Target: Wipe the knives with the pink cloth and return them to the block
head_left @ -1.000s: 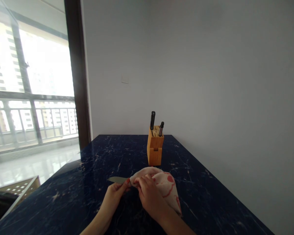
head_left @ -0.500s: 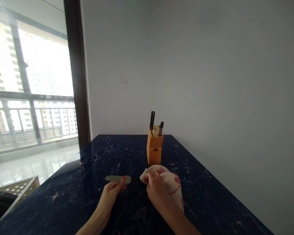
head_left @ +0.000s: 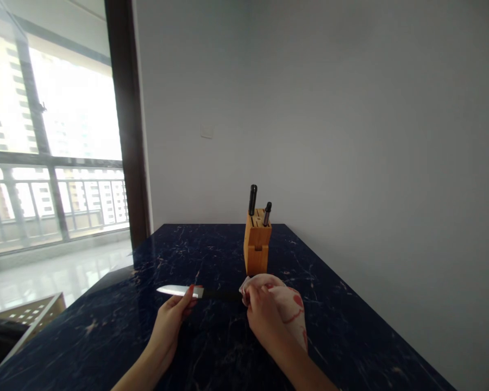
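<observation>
My left hand (head_left: pixel 171 317) pinches the blade of a knife (head_left: pixel 179 291) near its heel, holding it level above the dark marble table (head_left: pixel 212 255), tip pointing left. The knife's black handle (head_left: pixel 224 295) runs right toward my right hand (head_left: pixel 263 317). My right hand is closed on a white cloth with red print (head_left: pixel 287 307), bunched around the end of the handle. A wooden knife block (head_left: pixel 257 248) stands just behind, with two black-handled tools in its slots.
The table's right edge runs along a grey wall. To the left are a dark window frame (head_left: pixel 126 125), a balcony railing and a pale floor. A box with a perforated side (head_left: pixel 28 315) sits low at the left.
The cloth has slid right along the knife, off the blade onto the handle end. My left hand has carried the knife left, so more bare blade now shows.
</observation>
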### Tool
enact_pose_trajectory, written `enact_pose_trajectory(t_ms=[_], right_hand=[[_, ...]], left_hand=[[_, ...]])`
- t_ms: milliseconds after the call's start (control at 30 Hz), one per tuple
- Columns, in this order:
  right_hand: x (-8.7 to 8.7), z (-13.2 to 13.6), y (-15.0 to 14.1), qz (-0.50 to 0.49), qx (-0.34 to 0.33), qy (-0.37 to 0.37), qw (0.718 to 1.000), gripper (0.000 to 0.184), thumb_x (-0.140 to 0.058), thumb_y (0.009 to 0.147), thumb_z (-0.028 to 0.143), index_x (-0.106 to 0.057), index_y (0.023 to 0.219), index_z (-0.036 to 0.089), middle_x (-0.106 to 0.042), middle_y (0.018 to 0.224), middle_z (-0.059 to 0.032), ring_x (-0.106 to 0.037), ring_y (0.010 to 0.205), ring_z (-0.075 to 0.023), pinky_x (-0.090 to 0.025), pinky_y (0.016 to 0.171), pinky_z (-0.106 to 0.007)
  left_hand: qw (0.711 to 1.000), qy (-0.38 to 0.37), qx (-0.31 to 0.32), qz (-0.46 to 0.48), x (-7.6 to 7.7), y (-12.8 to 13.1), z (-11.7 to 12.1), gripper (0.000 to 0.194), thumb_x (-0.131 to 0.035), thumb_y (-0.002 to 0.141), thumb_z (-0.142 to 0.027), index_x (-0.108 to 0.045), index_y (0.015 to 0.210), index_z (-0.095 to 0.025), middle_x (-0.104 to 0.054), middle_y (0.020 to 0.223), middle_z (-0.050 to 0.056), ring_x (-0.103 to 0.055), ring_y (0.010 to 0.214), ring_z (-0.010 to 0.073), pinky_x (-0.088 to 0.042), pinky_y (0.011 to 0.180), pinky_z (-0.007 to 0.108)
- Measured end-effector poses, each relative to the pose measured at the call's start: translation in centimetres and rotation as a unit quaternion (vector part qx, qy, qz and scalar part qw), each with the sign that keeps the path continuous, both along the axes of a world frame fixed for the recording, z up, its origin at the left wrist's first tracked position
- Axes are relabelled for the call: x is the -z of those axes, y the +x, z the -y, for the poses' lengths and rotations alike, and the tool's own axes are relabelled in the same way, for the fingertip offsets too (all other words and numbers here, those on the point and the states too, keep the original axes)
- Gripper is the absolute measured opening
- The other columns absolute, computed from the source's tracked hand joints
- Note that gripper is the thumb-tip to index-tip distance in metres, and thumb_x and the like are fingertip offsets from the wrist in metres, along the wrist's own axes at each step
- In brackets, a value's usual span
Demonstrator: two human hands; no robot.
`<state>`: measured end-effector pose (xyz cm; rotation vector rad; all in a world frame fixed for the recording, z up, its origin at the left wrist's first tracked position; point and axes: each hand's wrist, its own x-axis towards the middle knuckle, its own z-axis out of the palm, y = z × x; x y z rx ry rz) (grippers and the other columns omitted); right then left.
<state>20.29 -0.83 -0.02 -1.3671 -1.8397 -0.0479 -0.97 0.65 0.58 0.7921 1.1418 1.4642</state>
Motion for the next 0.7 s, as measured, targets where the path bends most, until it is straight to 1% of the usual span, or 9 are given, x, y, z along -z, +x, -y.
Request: enact_pose_trajectory(t_ms=[67, 133, 233, 300, 367, 433, 533, 633, 700], right_hand=[[-0.1, 0.1, -0.2, 0.029, 0.006, -0.017, 0.999, 0.035, -0.041, 0.065, -0.001, -0.054, 0.092, 0.017, -0.061, 0.089, -0.0059, -0.055, 0.087, -0.0207, -0.038, 0.080, -0.035], [-0.3, 0.3, -0.5, 0.028, 0.001, -0.005, 1.000, 0.037, -0.046, 0.070, 0.005, -0.049, 0.106, 0.017, -0.060, 0.095, -0.0074, -0.054, 0.093, -0.0221, -0.039, 0.083, -0.037], [-1.0, 0.7, -1.0, -0.032, -0.042, 0.030, 0.998, 0.038, -0.049, 0.079, 0.017, -0.043, 0.116, 0.020, -0.059, 0.094, -0.0052, -0.056, 0.088, -0.0189, -0.043, 0.080, -0.034], [-1.6, 1.1, -1.2, -0.095, -0.085, 0.033, 0.991, 0.037, -0.047, 0.082, 0.021, -0.042, 0.119, 0.023, -0.059, 0.099, -0.0048, -0.056, 0.088, -0.0168, -0.045, 0.079, -0.031], [-2.3, 1.5, -1.5, -0.160, -0.126, 0.003, 0.979, 0.034, -0.046, 0.083, 0.024, -0.045, 0.116, 0.024, -0.059, 0.102, -0.0040, -0.057, 0.089, -0.0158, -0.045, 0.079, -0.030], [-2.9, 2.0, -1.6, -0.217, -0.160, -0.047, 0.962, 0.026, -0.048, 0.083, 0.028, -0.051, 0.108, 0.024, -0.060, 0.098, -0.0021, -0.058, 0.086, -0.0153, -0.046, 0.077, -0.028], [-3.5, 2.6, -1.9, -0.286, -0.199, -0.108, 0.931, 0.020, -0.051, 0.081, 0.032, -0.054, 0.099, 0.023, -0.062, 0.089, -0.0001, -0.060, 0.078, -0.0144, -0.045, 0.073, -0.027], [-3.6, 2.7, -2.2, -0.343, -0.213, -0.130, 0.906, 0.018, -0.053, 0.081, 0.033, -0.055, 0.095, 0.022, -0.063, 0.081, 0.0005, -0.061, 0.073, -0.0146, -0.045, 0.071, -0.027], [-3.4, 2.5, -2.3, -0.366, -0.211, -0.134, 0.896, 0.019, -0.055, 0.080, 0.035, -0.055, 0.092, 0.021, -0.063, 0.077, 0.0006, -0.062, 0.073, -0.0152, -0.045, 0.071, -0.028]], left_hand=[[0.999, -0.021, -0.004, 0.048, 0.0, -0.1, -0.1, 0.019, -0.075, 0.064, -0.026, -0.067, 0.072, -0.010, -0.065, 0.061, 0.001, -0.057, 0.055, 0.0072, -0.042, 0.051, 0.014], [0.996, -0.025, 0.007, 0.087, -0.2, -0.1, -0.1, 0.010, -0.072, 0.068, -0.018, -0.066, 0.072, -0.011, -0.064, 0.062, 0.000, -0.058, 0.055, 0.0064, -0.044, 0.051, 0.013], [0.993, -0.020, 0.025, 0.116, -0.5, 0.2, -0.1, 0.000, -0.066, 0.073, -0.012, -0.066, 0.073, -0.011, -0.064, 0.064, 0.001, -0.059, 0.055, 0.0057, -0.045, 0.050, 0.011], [0.990, -0.024, 0.045, 0.133, -0.7, 0.4, 0.0, 0.005, -0.063, 0.075, -0.010, -0.067, 0.078, -0.012, -0.066, 0.067, 0.001, -0.059, 0.056, 0.0056, -0.046, 0.050, 0.011], [0.985, -0.028, 0.073, 0.151, -0.7, 0.6, 0.1, 0.009, -0.061, 0.077, -0.010, -0.067, 0.083, -0.012, -0.067, 0.070, 0.002, -0.059, 0.056, 0.0057, -0.047, 0.050, 0.012], [0.981, -0.029, 0.096, 0.167, -0.7, 0.8, 0.3, 0.011, -0.061, 0.077, -0.009, -0.067, 0.086, -0.012, -0.067, 0.069, 0.002, -0.060, 0.056, 0.0059, -0.048, 0.052, 0.013], [0.977, -0.032, 0.110, 0.179, -0.5, 1.2, 0.5, 0.009, -0.061, 0.077, -0.011, -0.067, 0.084, -0.012, -0.067, 0.068, 0.002, -0.060, 0.057, 0.0064, -0.049, 0.055, 0.014], [0.976, -0.040, 0.123, 0.175, -0.3, 1.6, 0.7, 0.007, -0.063, 0.076, -0.014, -0.067, 0.083, -0.012, -0.068, 0.070, 0.003, -0.062, 0.060, 0.0081, -0.049, 0.057, 0.015], [0.978, -0.041, 0.127, 0.157, -0.2, 1.7, 0.8, 0.008, -0.065, 0.074, -0.015, -0.067, 0.082, -0.012, -0.069, 0.072, 0.004, -0.062, 0.061, 0.0091, -0.049, 0.058, 0.016]])
